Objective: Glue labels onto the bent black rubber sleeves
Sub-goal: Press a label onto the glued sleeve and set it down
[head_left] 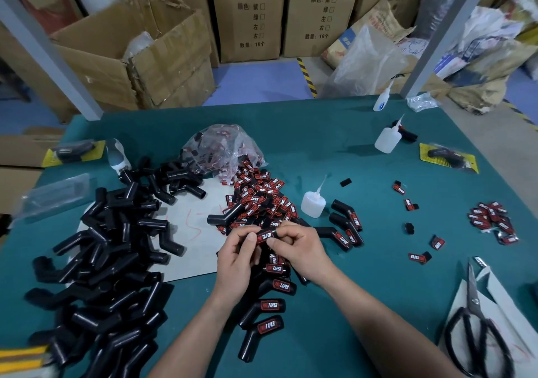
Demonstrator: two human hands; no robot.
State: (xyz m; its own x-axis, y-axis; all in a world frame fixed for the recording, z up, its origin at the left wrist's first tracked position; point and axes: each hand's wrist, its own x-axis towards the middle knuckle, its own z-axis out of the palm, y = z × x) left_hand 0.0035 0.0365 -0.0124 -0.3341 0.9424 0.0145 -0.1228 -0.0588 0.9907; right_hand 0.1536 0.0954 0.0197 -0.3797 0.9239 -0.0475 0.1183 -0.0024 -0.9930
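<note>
While both hands pinch it, label reads "TAPER".

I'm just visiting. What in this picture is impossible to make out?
Head view, the only one:
What lies behind the label pinched by the left hand and right hand: fingers cover it.
Any glue on it: too small.
Scissors: handles cut off by the bottom edge.
Contents deep in the plastic bag: blurred by crinkled film.
Fill of the glue bottle: cloudy wall.
</note>
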